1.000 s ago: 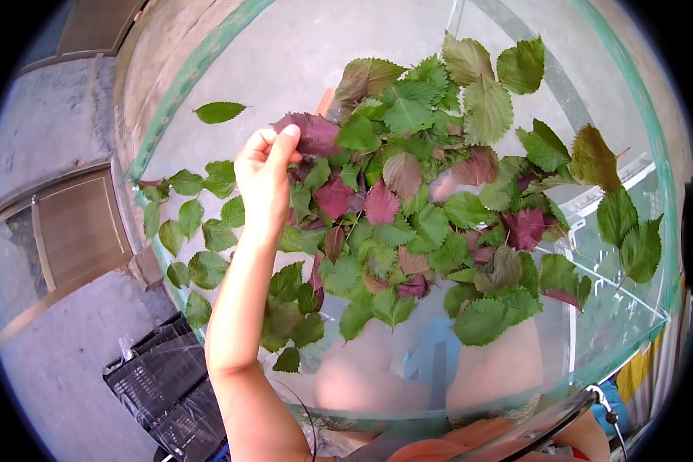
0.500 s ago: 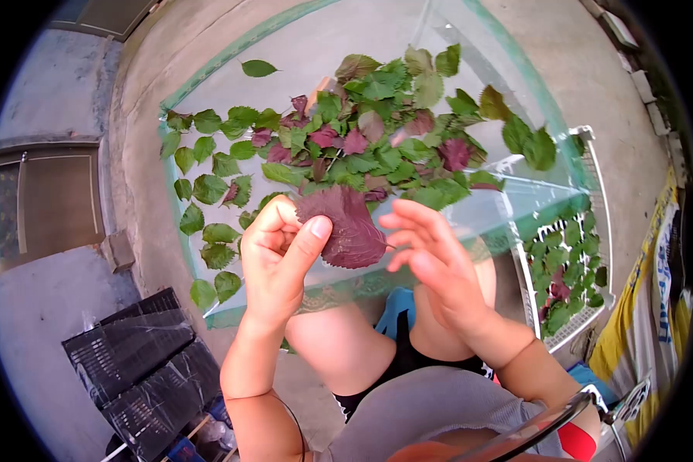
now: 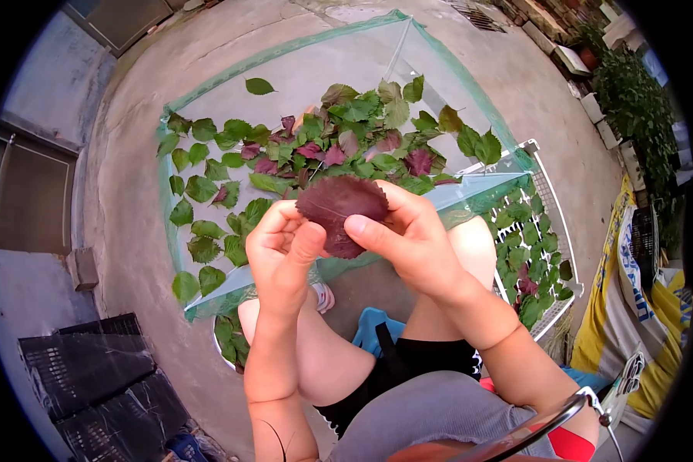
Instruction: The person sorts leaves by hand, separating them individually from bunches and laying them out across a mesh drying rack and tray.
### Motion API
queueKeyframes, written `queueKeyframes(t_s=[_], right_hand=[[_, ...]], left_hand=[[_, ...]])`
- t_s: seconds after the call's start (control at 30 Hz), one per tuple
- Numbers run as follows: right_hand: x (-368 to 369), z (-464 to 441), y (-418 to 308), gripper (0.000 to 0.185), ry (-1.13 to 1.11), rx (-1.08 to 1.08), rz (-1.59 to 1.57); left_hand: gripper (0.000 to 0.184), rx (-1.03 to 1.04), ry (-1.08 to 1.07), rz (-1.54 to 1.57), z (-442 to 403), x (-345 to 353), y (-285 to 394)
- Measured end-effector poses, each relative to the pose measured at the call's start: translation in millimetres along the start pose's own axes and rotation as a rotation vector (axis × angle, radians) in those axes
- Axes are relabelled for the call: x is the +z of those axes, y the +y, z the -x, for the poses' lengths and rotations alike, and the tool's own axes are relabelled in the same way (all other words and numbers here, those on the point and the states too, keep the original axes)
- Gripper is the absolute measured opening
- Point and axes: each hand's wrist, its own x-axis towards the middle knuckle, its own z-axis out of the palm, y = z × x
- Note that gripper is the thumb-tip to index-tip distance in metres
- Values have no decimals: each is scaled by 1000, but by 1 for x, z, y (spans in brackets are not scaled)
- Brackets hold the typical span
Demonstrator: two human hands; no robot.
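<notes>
A dark purple leaf (image 3: 342, 209) with serrated edges is held up between my two hands, above the near side of the mesh. My right hand (image 3: 412, 242) pinches it, thumb on its face and fingers behind. On the leaf's left edge are the fingers of my left hand (image 3: 283, 246), its thumb raised beside it. Beyond the hands, a pile of green and purple leaves (image 3: 354, 142) lies on a pale mesh sheet (image 3: 316, 73) with a green border. Single green leaves (image 3: 201, 189) are spread at its left.
A white rack (image 3: 556, 223) with green leaves stands at the right, near a yellow and white sack (image 3: 604, 308). Black crates (image 3: 92, 369) are at the lower left. My knees are under the mesh's near edge, with a blue stool (image 3: 371, 327) between them.
The purple leaf has come from over the pile to in front of my body. My right hand has come in and closed on it. The view has tilted and shifted.
</notes>
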Motion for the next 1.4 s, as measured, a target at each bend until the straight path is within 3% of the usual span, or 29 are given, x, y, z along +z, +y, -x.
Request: queueKeyframes(t_s=[0.13, 0.2, 0.3, 0.53, 0.6, 0.73, 0.9, 1.07, 1.4], right_hand=[[5, -14, 4, 14, -219, 103, 203], [10, -18, -4, 12, -206, 238, 155], [-4, -28, 20, 10, -272, 163, 42], [-19, -29, 25, 9, -198, 255, -122], [-23, -29, 29, 10, -229, 94, 158], [-26, -29, 27, 10, -263, 77, 207], [-24, -28, 20, 10, -210, 226, -36], [-32, -26, 28, 10, -211, 194, 28], [-31, -24, 25, 20, -155, 283, -118]], left_hand=[[20, 20, -14, -35, 3, -22, -4], [18, -39, -50, -13, 1, -29, -1], [17, -158, -64, 16, -1, -36, -2], [16, -392, -101, -24, -7, -35, -1], [18, -419, -99, -37, -6, -35, -5], [17, -389, -90, -68, -4, -36, -10], [15, -378, -114, -9, -7, -31, -13], [15, -334, -95, -58, -8, -26, -17], [16, -412, -88, -10, -10, -21, -14]])
